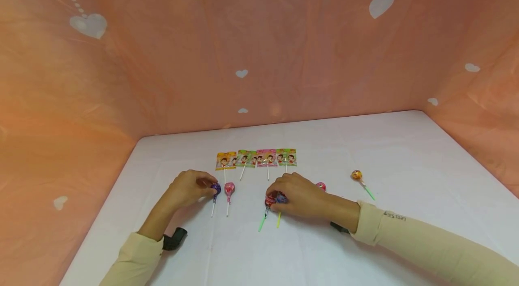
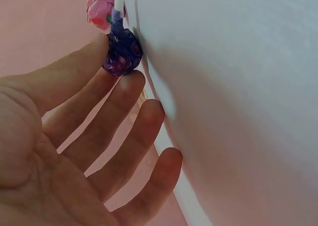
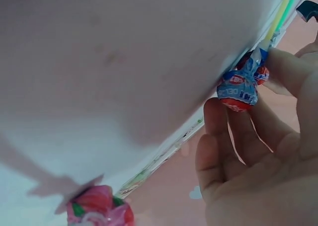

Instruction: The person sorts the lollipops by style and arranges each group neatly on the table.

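Observation:
My left hand (image 1: 188, 189) pinches the wrapped head of a purple lollipop (image 2: 122, 52) between thumb and fingertips; its white stick points toward me. Just right of it lies a pink lollipop (image 1: 229, 189), also white-sticked. My right hand (image 1: 298, 196) has thumb and fingers curled about the red lollipop (image 1: 269, 202) with a green stick. Close against that one, under the palm side, is a blue lollipop (image 3: 238, 91) with a yellow stick. Another pink lollipop (image 3: 99, 206) lies past the right hand, partly hidden by it in the head view.
Behind the hands, a row of flat-packed lollipops in yellow, green and pink wrappers (image 1: 266, 158) lies on the white table (image 1: 182, 151). A yellow lollipop (image 1: 357, 175) with a green stick rests at the right. Orange cloth (image 1: 259, 43) with white hearts encloses the back and sides.

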Tool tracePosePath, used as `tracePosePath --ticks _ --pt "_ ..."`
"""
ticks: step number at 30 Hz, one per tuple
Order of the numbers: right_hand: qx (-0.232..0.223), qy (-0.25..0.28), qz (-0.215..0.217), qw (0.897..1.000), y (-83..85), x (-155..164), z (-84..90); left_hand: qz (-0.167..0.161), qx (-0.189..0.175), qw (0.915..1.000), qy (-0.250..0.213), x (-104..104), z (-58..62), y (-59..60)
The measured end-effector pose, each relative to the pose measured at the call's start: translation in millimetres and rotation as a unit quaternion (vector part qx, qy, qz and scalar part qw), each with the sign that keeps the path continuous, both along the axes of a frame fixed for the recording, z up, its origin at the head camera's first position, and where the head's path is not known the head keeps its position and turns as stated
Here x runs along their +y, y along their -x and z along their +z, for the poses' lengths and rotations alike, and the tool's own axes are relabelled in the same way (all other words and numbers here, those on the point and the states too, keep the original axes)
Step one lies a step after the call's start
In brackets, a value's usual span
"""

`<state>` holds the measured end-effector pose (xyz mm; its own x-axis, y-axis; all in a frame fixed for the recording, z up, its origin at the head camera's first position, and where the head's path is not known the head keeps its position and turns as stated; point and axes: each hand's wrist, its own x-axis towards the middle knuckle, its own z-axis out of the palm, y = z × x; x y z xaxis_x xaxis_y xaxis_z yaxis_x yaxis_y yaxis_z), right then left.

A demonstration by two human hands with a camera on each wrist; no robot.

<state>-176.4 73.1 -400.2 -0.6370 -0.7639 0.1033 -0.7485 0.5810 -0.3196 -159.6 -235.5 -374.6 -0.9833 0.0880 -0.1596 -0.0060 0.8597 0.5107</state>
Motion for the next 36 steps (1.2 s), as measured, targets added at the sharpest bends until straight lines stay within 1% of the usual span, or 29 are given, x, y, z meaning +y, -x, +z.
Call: tracePosePath --ticks 10,14,21,25,30,36 --pt "0.010 0.003 -0.003 1.000 -3.4 -1.6 -3.4 -0.008 -0.005 1.0000 0.000 -0.5 0.0 0.3" --pt "0.022 0.006 -0.003 1.000 -4.7 -2.0 -4.8 -0.006 -0.002 1.0000 0.002 0.4 0.1 -0.5" --pt "0.026 0.011 0.000 1.000 -6.9 -1.7 -3.5 0.000 0.005 1.0000 0.008 0.8 -0.8 -2.1" --pt "0.027 0.018 -0.011 0.999 -7.7 0.1 -1.3 0.000 0.008 0.9999 0.008 1.6 -2.4 -2.5" --pt "0.022 0.028 -0.030 0.999 -8.0 2.4 2.0 -0.002 0.007 0.9999 0.007 2.3 -1.8 -2.1" --pt "0.046 0.049 -0.037 0.997 -7.7 2.6 2.5 -0.002 0.007 0.9998 0.017 1.0 0.1 -1.3"
